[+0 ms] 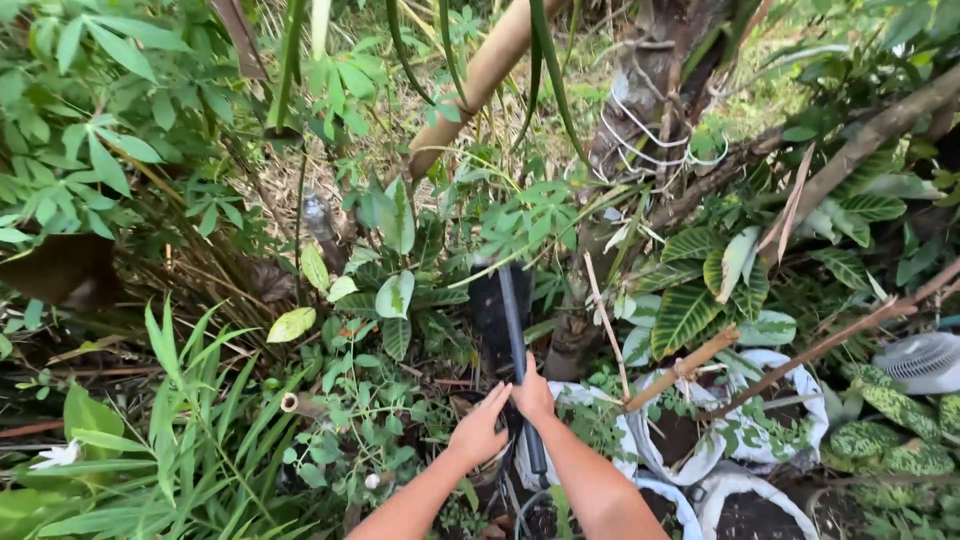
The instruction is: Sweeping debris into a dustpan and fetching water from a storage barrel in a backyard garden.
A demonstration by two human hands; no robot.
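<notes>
Dense green undergrowth (120, 150) is filling nearly the whole head view, with broad-leaved shrubs on the left and long grass blades (180, 420) rising in the lower left corner. A thick tree trunk (640, 110) is standing at the upper right, with loops of white cord (650, 135) wound around it, and a pale bamboo pole (480, 80) is slanting across the top centre. Striped yellow-green leaves (690, 300) are spreading just right of the trunk's base. White sacks (770, 400) holding dark soil are sitting at the lower right, near a white slotted plastic piece (920, 360) at the right edge. Thin brown sticks (830, 340) are crossing above the sacks.

In the centre a long black tool (512, 320) is standing nearly upright among the plants, its upper part broad and dark, its narrow shaft running down between both forearms. The right hand (532, 392) is gripping the shaft, fingers clenched around it. The left hand (478, 430) is lying just beside it, fingers stretched out flat and released, their tips touching the shaft or the right hand; which one, I cannot tell. A small cut bamboo stub (290, 403) is poking out left of the hands.
</notes>
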